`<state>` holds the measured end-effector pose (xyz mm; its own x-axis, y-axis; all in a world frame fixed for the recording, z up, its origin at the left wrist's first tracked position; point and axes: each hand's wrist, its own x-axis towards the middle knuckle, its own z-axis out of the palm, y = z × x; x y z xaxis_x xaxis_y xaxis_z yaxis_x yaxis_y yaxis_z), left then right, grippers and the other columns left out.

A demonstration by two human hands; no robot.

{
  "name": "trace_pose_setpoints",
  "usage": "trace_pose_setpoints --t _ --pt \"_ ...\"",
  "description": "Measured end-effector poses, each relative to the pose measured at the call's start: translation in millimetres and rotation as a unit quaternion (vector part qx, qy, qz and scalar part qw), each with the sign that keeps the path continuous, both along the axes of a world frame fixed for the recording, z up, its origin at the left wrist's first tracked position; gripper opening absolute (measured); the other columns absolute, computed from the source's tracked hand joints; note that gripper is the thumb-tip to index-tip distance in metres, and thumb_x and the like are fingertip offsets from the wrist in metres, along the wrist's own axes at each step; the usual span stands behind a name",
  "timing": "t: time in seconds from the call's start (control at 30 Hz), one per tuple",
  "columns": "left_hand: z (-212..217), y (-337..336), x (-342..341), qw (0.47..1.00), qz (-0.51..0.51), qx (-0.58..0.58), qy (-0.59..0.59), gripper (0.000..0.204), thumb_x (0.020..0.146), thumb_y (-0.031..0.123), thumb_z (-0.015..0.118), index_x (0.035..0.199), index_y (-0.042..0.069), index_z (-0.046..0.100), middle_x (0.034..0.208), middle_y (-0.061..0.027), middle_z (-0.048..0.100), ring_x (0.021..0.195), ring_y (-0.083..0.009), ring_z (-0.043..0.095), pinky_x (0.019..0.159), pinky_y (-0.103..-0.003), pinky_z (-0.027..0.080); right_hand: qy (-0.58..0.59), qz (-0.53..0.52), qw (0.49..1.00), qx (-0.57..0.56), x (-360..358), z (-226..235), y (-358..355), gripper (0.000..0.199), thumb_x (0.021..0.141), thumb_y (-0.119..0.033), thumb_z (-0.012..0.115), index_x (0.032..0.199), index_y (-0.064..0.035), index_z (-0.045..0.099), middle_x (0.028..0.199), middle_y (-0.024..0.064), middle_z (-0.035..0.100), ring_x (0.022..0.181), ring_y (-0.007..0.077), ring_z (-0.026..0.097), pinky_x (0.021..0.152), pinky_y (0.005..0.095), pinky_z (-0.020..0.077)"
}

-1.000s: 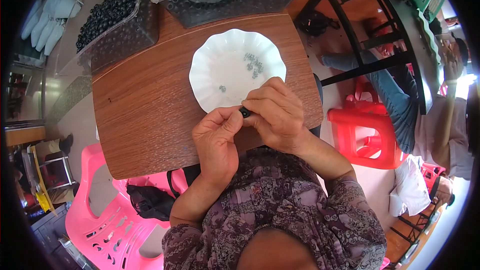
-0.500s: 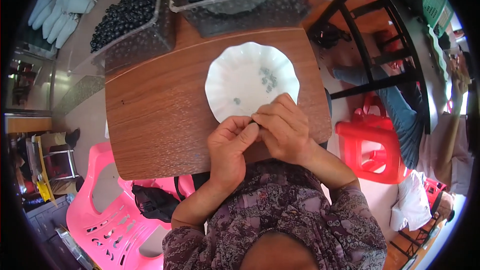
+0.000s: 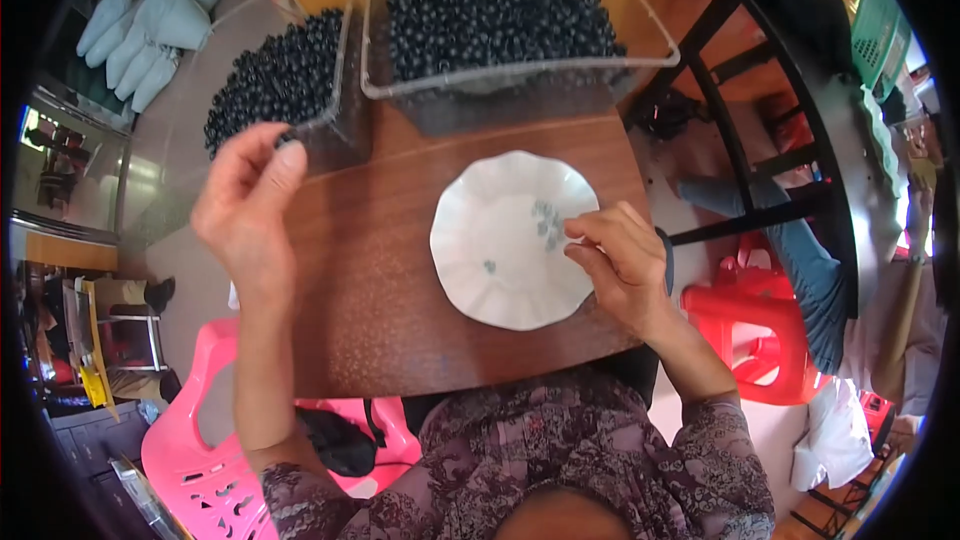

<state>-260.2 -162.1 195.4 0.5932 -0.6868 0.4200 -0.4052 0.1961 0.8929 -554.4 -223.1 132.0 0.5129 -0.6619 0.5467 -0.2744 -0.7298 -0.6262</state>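
My left hand [image 3: 248, 215] was raised on the left, thumb and forefinger pinching a small black plastic piece [image 3: 286, 138]. In my view it overlapped the near corner of a clear rectangular plastic bin [image 3: 350, 140] heaped with small black ring-like pieces [image 3: 270, 80]; I could not tell whether it touched the wall. Beside that, at the far side of the brown wood-grain bench [image 3: 385, 340], stood a wider clear plastic tub [image 3: 480, 110], also full of black pieces.

My right hand [image 3: 628, 275] was over the right edge of a white, round, scalloped plate [image 3: 470, 215], thumb and forefinger drawn close together with the other fingers curled. Whether anything tiny sat between those tips I could not fairly say, as they were too small and blurred. Just beside them on the plate lay a loose cluster of small greyish, see-through bits [image 3: 549, 225], with a smaller clump [image 3: 490, 267] apart from it, further left. A pink plastic chair [image 3: 205, 440] stood at my left, and a red plastic stool [image 3: 745, 310] at my right.
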Motion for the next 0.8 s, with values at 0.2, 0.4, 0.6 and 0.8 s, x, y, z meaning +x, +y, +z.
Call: trace_pose_setpoints --t 0.2,0.4,0.6,0.8 --pt "2.5 -57.7 96.1 0.983 0.063 0.092 -0.146 0.024 0.075 0.002 0.067 0.099 0.001 0.064 0.077 0.0027 0.056 0.070 -0.0049 0.050 0.064 -0.019 0.042 -0.024 0.004 0.994 -0.106 14.6 48.7 -39.5 0.021 0.064 0.008 0.066 0.083 0.0029 0.062 0.076 0.0130 0.061 0.068 0.0283 0.057 0.059 0.0342 0.0457" --pt "-10.3 -61.7 83.4 0.918 0.159 0.175 -0.319 0.048 0.070 -0.002 0.062 0.117 0.004 0.054 0.102 -0.0135 0.060 0.090 -0.0264 0.058 0.078 -0.036 0.047 -0.028 0.000 0.997 -0.078 68.2 81.3 -114.7 0.011 0.070 -0.001 0.063 0.080 -0.0003 0.065 0.080 0.0138 0.064 0.075 0.0305 0.061 0.067 0.0373 0.0481" --pt "-6.0 -35.5 30.3 0.952 0.053 0.002 -0.302 0.030 0.077 -0.002 0.060 0.107 -0.003 0.057 0.102 -0.0130 0.058 0.094 -0.0241 0.056 0.084 -0.033 0.045 0.200 0.061 0.974 -0.088 140.0 59.9 -199.2 0.017 0.068 -0.003 0.064 0.085 -0.0022 0.067 0.073 0.0134 0.066 0.072 0.0256 0.065 0.066 0.0323 0.0494" --pt "-18.2 -7.9 11.5 0.970 -0.032 -0.012 -0.241 0.021 0.080 -0.002 0.060 0.101 -0.004 0.060 0.098 -0.0138 0.060 0.088 -0.0217 0.059 0.079 -0.030 0.048 0.302 0.132 0.937 -0.116 186.3 41.0 -210.9 0.015 0.063 -0.004 0.068 0.078 -0.0024 0.066 0.072 0.0122 0.066 0.072 0.0281 0.064 0.062 0.0365 0.0490"
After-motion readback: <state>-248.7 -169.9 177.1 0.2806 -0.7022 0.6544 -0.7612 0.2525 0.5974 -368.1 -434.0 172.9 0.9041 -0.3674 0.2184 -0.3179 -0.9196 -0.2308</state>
